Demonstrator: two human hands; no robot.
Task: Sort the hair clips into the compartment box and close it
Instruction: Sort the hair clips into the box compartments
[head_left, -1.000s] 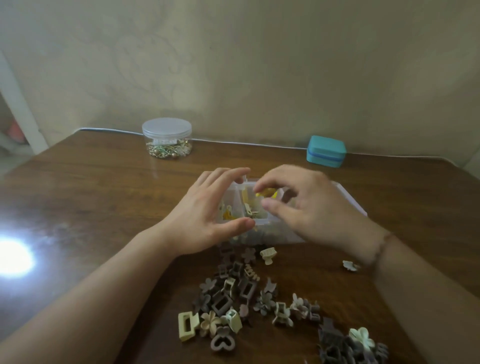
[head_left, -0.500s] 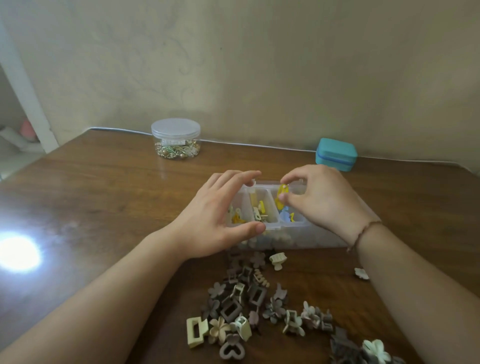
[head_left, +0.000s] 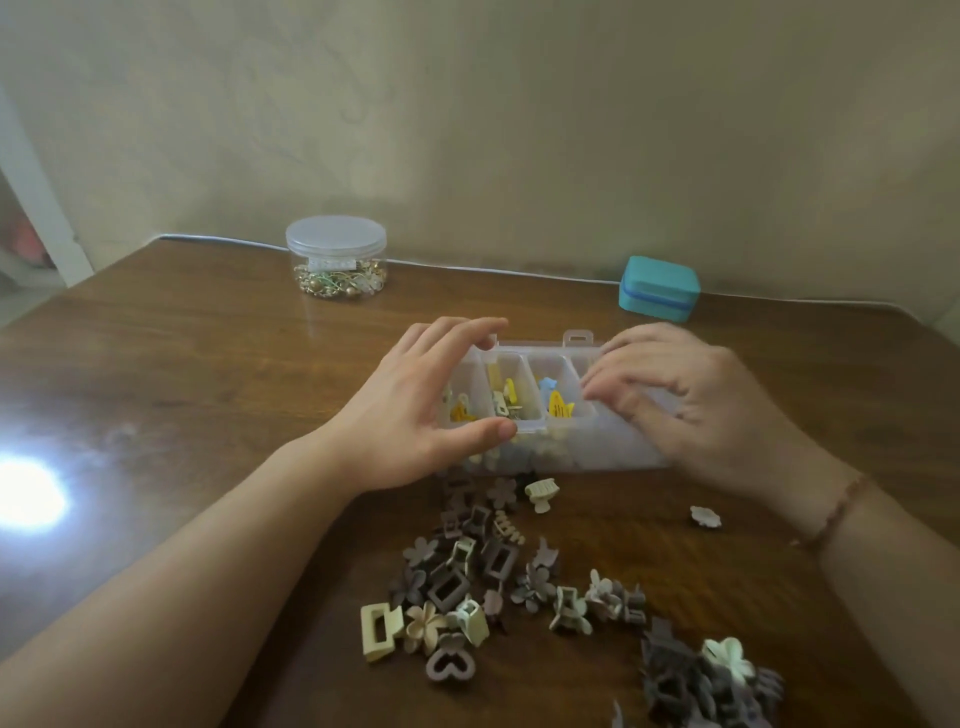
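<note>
The clear compartment box (head_left: 533, 427) lies open at the middle of the wooden table. My left hand (head_left: 415, 410) grips its left end, thumb on the front rim and fingers on the back rim. My right hand (head_left: 691, 395) rests over the box's right part with relaxed fingers and holds nothing. A yellow clip (head_left: 561, 405) and a blue clip (head_left: 546, 385) lie in one compartment. Other yellow clips (head_left: 506, 397) fill the compartment to its left. Several brown, grey and cream hair clips (head_left: 467, 577) lie in a loose pile in front of the box.
Another heap of dark clips (head_left: 701, 680) sits at the lower right. A white flower clip (head_left: 705, 516) lies alone by my right wrist. A lidded clear jar (head_left: 336, 257) and a teal case (head_left: 658, 288) stand along the far edge by the wall.
My right hand let go of the yellow clip, which now lies in a compartment, and moved right over the box. My left hand kept its grip.
</note>
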